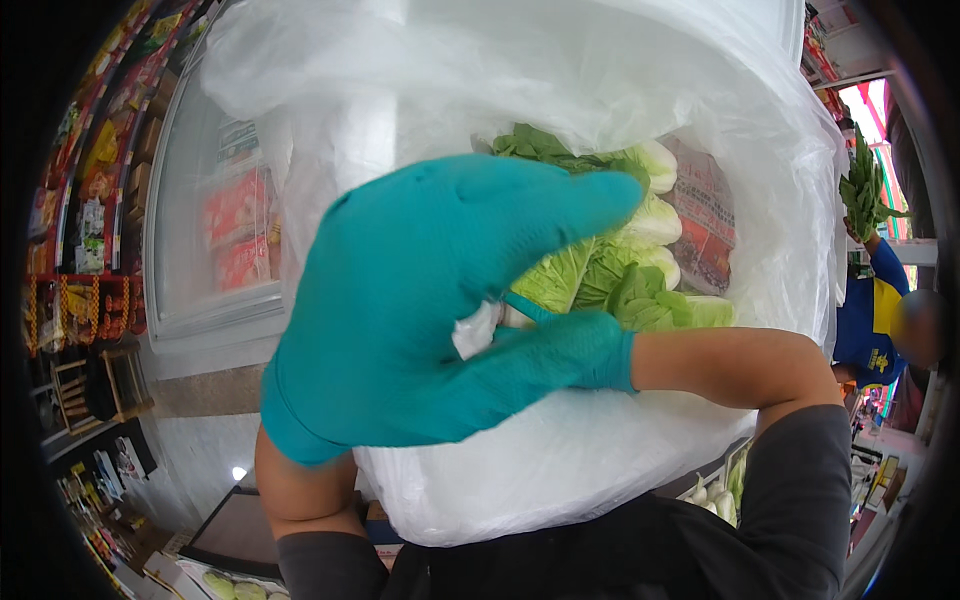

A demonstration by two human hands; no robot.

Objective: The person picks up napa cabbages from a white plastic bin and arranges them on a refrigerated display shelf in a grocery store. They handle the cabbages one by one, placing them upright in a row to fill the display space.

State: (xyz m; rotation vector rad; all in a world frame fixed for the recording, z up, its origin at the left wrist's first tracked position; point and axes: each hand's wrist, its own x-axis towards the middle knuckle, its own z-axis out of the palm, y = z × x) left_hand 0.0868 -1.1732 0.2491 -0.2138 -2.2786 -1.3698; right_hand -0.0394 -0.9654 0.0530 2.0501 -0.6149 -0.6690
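My left hand (420,255), in a teal glove, fills the middle of the view close to the camera. Its fingers curve together to the right, with the thumb below them. My right hand (600,356), gloved alike, reaches in from the right and is mostly hidden behind the left. A small white piece (475,330) shows in the gap by both hands; whether either grips it is unclear. Beyond them, several small heads of Chinese cabbage (637,251) lie in a large translucent plastic bag (780,202). Beside the cabbages is a red printed package (701,217).
To the left is a glass-topped freezer (184,225) containing red packets (240,225). Stocked shelves (82,187) line the far left. A person (862,322) in blue and yellow holds up leafy greens (866,191) at right. White radishes (712,499) show by my right arm.
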